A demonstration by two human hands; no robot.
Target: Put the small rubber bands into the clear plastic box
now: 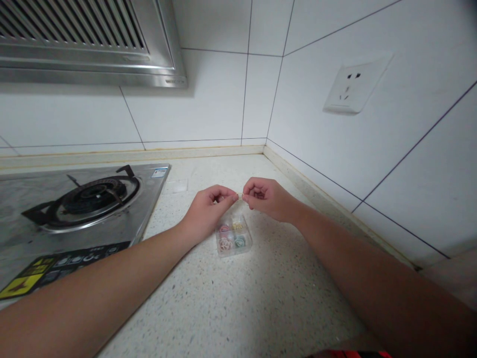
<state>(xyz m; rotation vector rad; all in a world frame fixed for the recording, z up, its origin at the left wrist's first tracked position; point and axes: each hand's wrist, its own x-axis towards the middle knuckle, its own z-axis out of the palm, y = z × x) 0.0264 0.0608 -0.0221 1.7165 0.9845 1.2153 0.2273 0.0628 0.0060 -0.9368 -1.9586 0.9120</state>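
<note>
My left hand [208,209] and my right hand [266,198] are both pinched, fingertips almost meeting above the speckled countertop [238,298]. Between the two pinches is a tiny pale thing, too small to name. Just below the hands sits a small clear plastic box [233,237] with compartments holding little coiled bands in pink, yellow, white and teal. My left wrist lies next to the box's left side. Neither hand touches the box as far as I can see.
A steel gas hob [85,199] with a black burner grate takes up the left. A range hood [89,44] hangs above it. White tiled walls meet in a corner behind; a wall socket [354,84] sits on the right wall.
</note>
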